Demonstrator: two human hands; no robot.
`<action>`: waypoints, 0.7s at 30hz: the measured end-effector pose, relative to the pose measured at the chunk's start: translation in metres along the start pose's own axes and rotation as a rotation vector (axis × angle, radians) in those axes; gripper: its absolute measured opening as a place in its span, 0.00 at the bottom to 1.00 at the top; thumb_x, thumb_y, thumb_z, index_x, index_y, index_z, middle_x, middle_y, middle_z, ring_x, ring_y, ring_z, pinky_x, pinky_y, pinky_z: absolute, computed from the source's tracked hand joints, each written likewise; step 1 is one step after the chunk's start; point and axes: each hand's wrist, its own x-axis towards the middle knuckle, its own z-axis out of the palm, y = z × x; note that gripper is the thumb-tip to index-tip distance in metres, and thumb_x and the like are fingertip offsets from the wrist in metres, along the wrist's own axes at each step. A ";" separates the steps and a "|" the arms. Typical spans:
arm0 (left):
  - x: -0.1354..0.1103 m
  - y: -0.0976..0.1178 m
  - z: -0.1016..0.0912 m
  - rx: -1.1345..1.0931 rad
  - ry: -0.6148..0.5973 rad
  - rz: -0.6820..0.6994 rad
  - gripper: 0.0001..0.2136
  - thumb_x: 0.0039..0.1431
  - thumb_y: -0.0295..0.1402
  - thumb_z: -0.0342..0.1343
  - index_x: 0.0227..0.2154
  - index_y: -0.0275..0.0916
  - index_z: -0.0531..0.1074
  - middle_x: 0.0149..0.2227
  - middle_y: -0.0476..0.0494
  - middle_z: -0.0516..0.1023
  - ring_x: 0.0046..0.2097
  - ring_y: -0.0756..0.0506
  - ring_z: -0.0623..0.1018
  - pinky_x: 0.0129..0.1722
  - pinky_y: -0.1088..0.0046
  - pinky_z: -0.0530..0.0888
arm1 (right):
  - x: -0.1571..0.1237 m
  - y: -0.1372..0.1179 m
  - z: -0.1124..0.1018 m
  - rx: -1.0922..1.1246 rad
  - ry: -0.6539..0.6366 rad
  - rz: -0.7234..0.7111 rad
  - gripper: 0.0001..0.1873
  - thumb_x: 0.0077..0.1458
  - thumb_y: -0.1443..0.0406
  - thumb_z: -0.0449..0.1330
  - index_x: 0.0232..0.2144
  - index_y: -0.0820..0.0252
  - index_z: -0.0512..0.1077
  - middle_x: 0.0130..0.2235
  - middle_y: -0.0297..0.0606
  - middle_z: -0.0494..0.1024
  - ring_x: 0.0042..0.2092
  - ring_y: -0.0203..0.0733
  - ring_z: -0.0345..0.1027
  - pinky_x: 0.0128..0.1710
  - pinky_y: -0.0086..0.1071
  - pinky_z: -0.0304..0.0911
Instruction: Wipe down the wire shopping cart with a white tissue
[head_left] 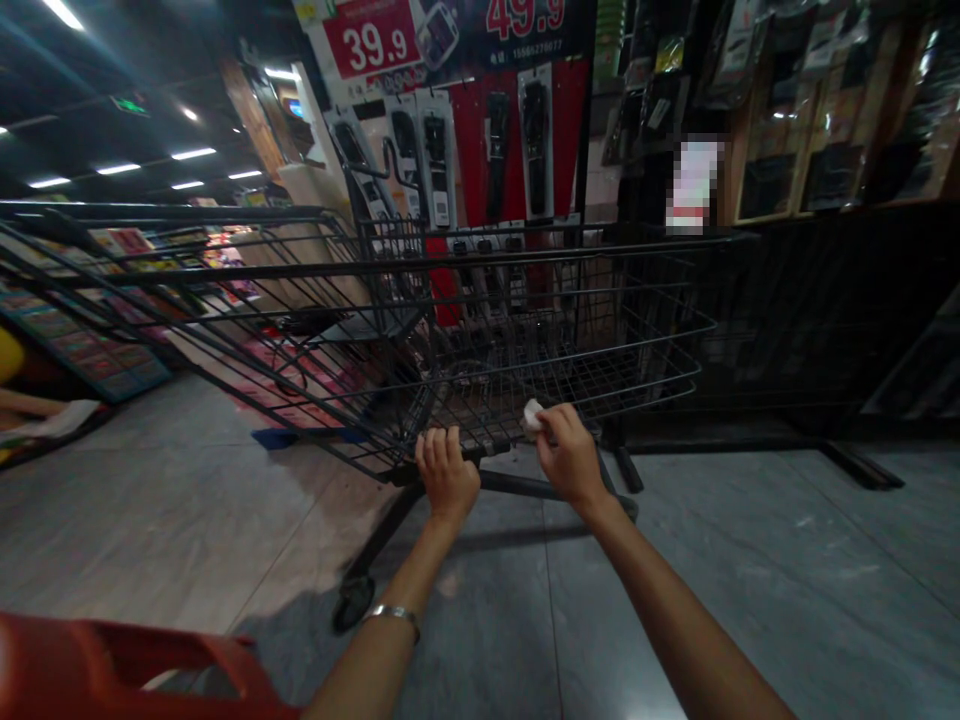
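Note:
A black wire shopping cart (525,300) stands in front of me, tilted, its basket bare. My left hand (446,470) is wrapped round the cart's near lower rail, fingers curled over the bar. My right hand (570,455) is closed on a small white crumpled piece (531,415), perhaps a tissue or cloth, pressed against the same rail a little to the right. A silver bracelet (394,615) sits on my left wrist.
Packaged black items hang under red price signs (375,40) behind the cart. Dark shelving (825,150) fills the right side. A red plastic thing (112,670) lies at the bottom left. Colourful shelves (82,330) stand at the left. The floor is grey tile (750,580).

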 end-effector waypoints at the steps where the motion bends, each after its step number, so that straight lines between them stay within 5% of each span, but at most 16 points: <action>1: -0.001 0.001 -0.002 0.003 -0.006 0.005 0.22 0.48 0.23 0.47 0.49 0.29 0.67 0.48 0.30 0.71 0.57 0.36 0.67 0.61 0.48 0.59 | 0.005 0.002 -0.005 0.008 0.081 0.007 0.11 0.54 0.74 0.51 0.37 0.59 0.68 0.37 0.41 0.69 0.38 0.41 0.66 0.39 0.33 0.63; 3: -0.004 0.004 -0.008 0.019 -0.022 0.018 0.24 0.48 0.23 0.48 0.51 0.30 0.67 0.50 0.30 0.69 0.58 0.36 0.65 0.61 0.48 0.58 | 0.009 0.008 -0.010 -0.001 0.164 0.018 0.12 0.54 0.74 0.51 0.38 0.59 0.69 0.37 0.41 0.68 0.39 0.42 0.65 0.39 0.34 0.64; 11: -0.008 0.016 -0.036 0.087 -0.056 0.012 0.28 0.48 0.22 0.49 0.56 0.38 0.64 0.56 0.32 0.62 0.61 0.34 0.61 0.61 0.44 0.57 | -0.007 0.039 -0.014 -0.110 0.114 0.125 0.06 0.53 0.69 0.54 0.31 0.59 0.71 0.32 0.37 0.67 0.33 0.39 0.64 0.35 0.33 0.63; 21: 0.000 0.036 -0.031 -0.094 0.048 0.030 0.30 0.46 0.21 0.51 0.56 0.25 0.57 0.53 0.27 0.62 0.59 0.34 0.62 0.58 0.49 0.64 | 0.024 0.031 -0.045 -0.078 0.505 0.205 0.06 0.51 0.70 0.53 0.34 0.59 0.66 0.35 0.39 0.66 0.37 0.41 0.63 0.36 0.34 0.62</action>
